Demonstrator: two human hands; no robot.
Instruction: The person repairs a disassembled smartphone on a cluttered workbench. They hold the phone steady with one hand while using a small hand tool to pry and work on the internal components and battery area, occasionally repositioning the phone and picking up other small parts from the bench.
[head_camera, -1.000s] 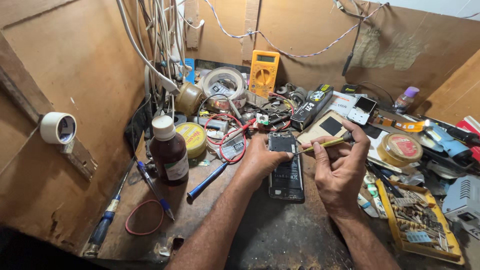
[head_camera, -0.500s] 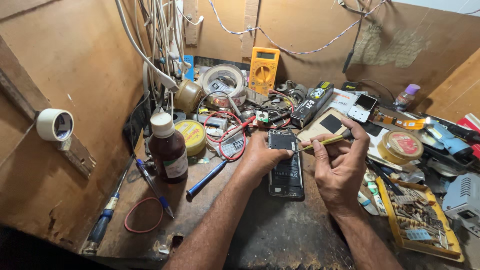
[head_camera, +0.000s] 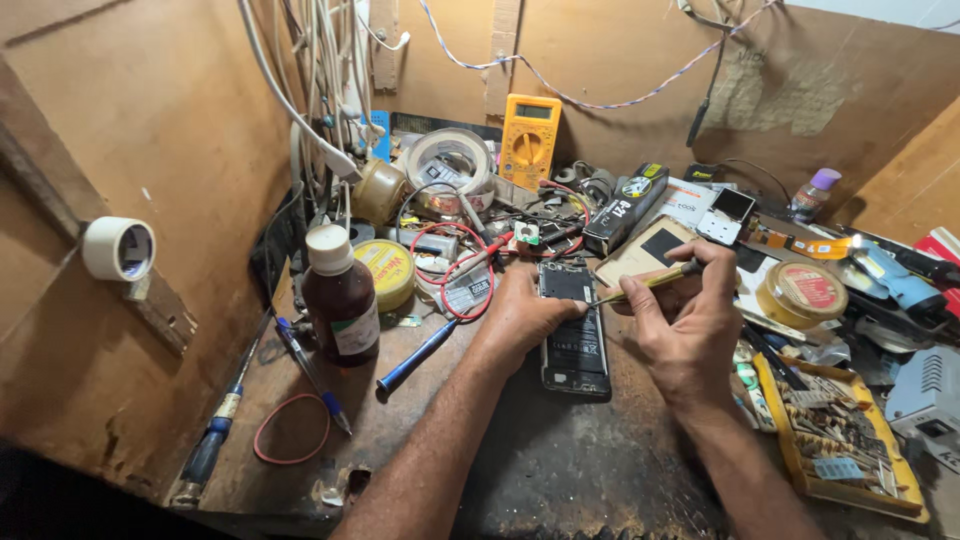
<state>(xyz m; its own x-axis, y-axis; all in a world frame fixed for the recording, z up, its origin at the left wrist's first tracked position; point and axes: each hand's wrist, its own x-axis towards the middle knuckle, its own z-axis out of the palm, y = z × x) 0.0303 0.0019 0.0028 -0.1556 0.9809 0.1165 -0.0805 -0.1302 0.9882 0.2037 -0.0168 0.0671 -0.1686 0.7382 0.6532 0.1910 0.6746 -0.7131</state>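
Fingers of the left hand (head_camera: 522, 312) curled against the left edge of an opened phone (head_camera: 574, 330), steadying it flat on the dark workbench (head_camera: 560, 460); right hand (head_camera: 682, 325) pinched shut around a yellow-handled screwdriver (head_camera: 650, 282), tip over the phone's upper part. Left of the hands: brown bottle (head_camera: 340, 295), blue pen (head_camera: 312, 375), red rubber band (head_camera: 292, 430). Behind: yellow multimeter (head_camera: 530, 140). Far right: yellow parts tray (head_camera: 890, 490).

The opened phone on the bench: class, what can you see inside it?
Inside the opened phone, a black battery fills the lower part, with a circuit board above it. The left hand covers its left edge; the screwdriver tip touches the board.
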